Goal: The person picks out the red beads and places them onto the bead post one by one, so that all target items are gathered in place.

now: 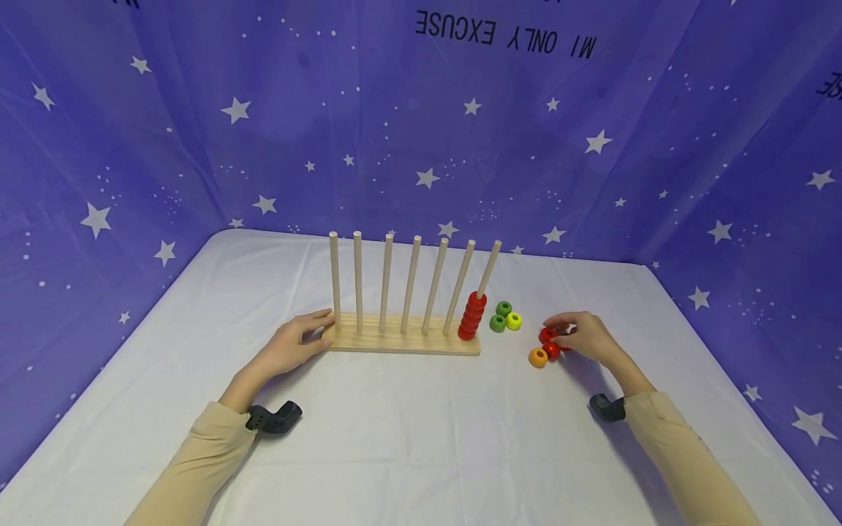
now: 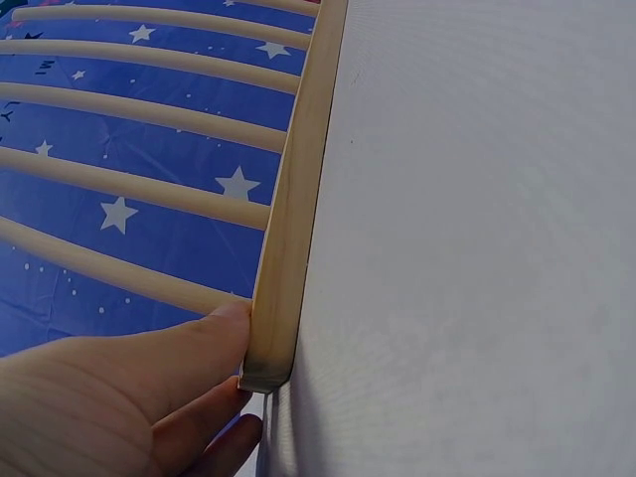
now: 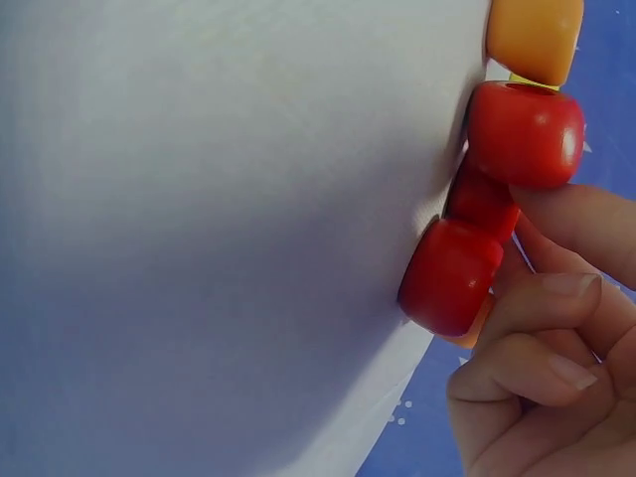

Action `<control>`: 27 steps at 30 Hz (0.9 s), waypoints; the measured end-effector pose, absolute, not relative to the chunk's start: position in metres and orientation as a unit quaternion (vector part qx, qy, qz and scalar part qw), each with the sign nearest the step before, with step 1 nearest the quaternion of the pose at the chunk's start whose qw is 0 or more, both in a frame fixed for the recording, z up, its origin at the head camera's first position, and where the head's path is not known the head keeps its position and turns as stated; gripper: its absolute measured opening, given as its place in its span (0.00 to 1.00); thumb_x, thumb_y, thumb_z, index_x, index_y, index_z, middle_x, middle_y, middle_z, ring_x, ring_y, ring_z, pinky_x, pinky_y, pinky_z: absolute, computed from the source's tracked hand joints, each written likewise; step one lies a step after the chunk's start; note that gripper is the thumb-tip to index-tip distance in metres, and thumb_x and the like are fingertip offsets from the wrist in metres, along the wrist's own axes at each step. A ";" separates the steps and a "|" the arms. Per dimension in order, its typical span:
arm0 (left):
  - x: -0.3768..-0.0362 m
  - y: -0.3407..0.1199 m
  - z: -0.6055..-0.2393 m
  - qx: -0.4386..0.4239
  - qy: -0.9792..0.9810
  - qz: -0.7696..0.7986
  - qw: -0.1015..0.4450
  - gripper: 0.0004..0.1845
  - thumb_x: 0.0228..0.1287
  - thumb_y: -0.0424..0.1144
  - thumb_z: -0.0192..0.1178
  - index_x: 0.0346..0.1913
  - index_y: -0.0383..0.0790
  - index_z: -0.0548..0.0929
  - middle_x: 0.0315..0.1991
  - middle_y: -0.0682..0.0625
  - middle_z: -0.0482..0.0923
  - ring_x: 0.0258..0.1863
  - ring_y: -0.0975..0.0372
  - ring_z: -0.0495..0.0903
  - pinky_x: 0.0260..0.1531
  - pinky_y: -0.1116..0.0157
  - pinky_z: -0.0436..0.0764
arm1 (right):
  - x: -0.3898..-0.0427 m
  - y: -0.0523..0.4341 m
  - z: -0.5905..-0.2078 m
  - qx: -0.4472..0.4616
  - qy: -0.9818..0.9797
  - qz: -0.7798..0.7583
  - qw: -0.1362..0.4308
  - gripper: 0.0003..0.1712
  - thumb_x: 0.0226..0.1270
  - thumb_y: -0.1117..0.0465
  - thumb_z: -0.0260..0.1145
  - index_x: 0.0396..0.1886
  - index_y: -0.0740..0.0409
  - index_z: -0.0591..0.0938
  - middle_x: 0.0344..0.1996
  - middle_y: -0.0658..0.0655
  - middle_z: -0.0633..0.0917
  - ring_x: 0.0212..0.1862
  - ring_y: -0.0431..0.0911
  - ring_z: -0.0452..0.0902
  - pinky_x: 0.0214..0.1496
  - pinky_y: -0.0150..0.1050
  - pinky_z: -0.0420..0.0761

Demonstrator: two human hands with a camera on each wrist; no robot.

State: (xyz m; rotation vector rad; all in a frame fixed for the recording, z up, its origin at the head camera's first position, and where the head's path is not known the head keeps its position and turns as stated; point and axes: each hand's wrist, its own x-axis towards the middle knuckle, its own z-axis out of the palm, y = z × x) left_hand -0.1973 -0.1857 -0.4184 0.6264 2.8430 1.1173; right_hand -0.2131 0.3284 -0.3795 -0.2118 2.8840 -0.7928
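A wooden stand with upright pegs (image 1: 388, 341) stands at the middle of the table, and several red beads (image 1: 471, 318) are stacked on its rightmost peg. My left hand (image 1: 294, 343) holds the left end of the base; in the left wrist view the thumb (image 2: 189, 363) presses near the corner, fingers beyond the end. Right of the stand, my right hand (image 1: 588, 337) pinches a red bead (image 1: 547, 334) in a small cluster on the table. Beside it lie another red bead (image 1: 551, 351) and an orange bead (image 1: 538, 357). A third red bead (image 3: 452, 278) sits nearest the curled fingers.
Two green beads (image 1: 503, 308) and a yellow bead (image 1: 514, 321) lie between the stand and the right hand. White cloth (image 1: 408, 438) covers the table. A blue curtain with stars (image 1: 368, 109) surrounds its back and sides.
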 end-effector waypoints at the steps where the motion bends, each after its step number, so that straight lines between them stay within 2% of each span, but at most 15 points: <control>1: -0.197 -0.186 -0.418 0.202 0.911 0.359 0.010 0.27 0.63 0.37 0.56 0.63 0.31 0.67 0.68 0.36 0.62 0.68 0.41 0.59 0.66 0.44 0.60 | -0.213 0.328 -0.379 -0.069 0.960 -0.263 0.073 0.18 0.56 0.68 0.63 0.49 0.65 0.80 0.46 0.68 0.82 0.46 0.56 0.78 0.43 0.41 0.82; 7: -0.198 -0.185 -0.418 0.205 0.910 0.360 0.007 0.26 0.63 0.37 0.55 0.63 0.30 0.67 0.67 0.36 0.62 0.67 0.41 0.60 0.66 0.44 0.61 | -0.214 0.328 -0.381 -0.060 0.963 -0.249 0.078 0.20 0.54 0.68 0.62 0.49 0.65 0.80 0.46 0.69 0.82 0.42 0.53 0.77 0.39 0.37 0.80; 14: -0.199 -0.185 -0.420 0.204 0.910 0.362 0.008 0.26 0.63 0.35 0.55 0.63 0.30 0.67 0.67 0.36 0.62 0.67 0.41 0.60 0.66 0.45 0.61 | -0.216 0.329 -0.385 -0.074 0.965 -0.239 0.074 0.20 0.55 0.67 0.63 0.50 0.64 0.80 0.47 0.68 0.81 0.42 0.53 0.77 0.42 0.41 0.81; 21: -0.198 -0.186 -0.420 0.205 0.910 0.361 0.006 0.26 0.63 0.36 0.55 0.63 0.30 0.67 0.67 0.35 0.62 0.67 0.41 0.60 0.66 0.44 0.61 | -0.216 0.329 -0.387 -0.085 0.968 -0.228 0.059 0.19 0.55 0.66 0.64 0.49 0.64 0.80 0.44 0.66 0.83 0.36 0.48 0.73 0.32 0.31 0.74; 27: -0.196 -0.187 -0.420 0.201 0.910 0.364 0.008 0.26 0.64 0.37 0.55 0.63 0.30 0.67 0.67 0.35 0.62 0.67 0.40 0.60 0.66 0.44 0.61 | -0.215 0.326 -0.385 -0.091 0.968 -0.231 0.041 0.19 0.55 0.64 0.66 0.48 0.65 0.81 0.42 0.65 0.84 0.32 0.46 0.71 0.26 0.28 0.72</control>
